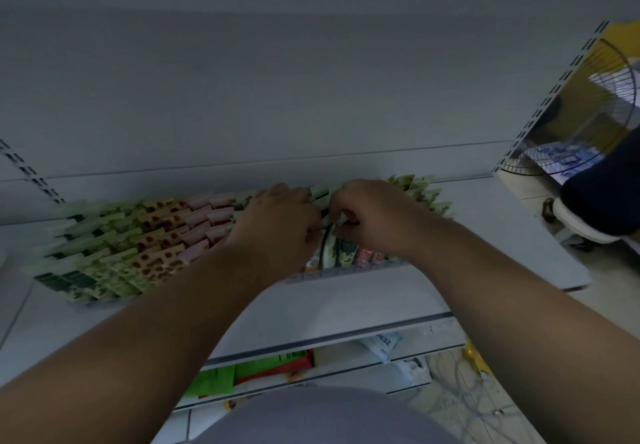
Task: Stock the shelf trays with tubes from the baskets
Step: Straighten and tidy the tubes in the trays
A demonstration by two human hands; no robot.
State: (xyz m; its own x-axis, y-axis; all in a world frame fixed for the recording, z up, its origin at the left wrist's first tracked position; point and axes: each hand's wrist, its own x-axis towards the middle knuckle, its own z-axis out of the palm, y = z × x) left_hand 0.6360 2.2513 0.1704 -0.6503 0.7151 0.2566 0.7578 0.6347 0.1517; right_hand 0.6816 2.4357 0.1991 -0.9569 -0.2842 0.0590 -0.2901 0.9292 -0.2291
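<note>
Rows of upright tubes [114,246] in green, orange and pink stand in clear shelf trays [346,272] on a white shelf. Both hands reach into the middle of the rows. My left hand [277,228] lies over the tubes with fingers bent down among them. My right hand [374,218] has its fingers curled and pinches a green patterned tube [329,247] by its top. More green tubes [420,189] stand behind the right hand. No basket is in view.
The white shelf [381,291] has bare surface in front of the trays and to the right. Lower shelves hold green and orange packs [263,367] and white packets [384,343]. A fan [588,124] and a chair [595,208] stand at right. Cables lie on the floor.
</note>
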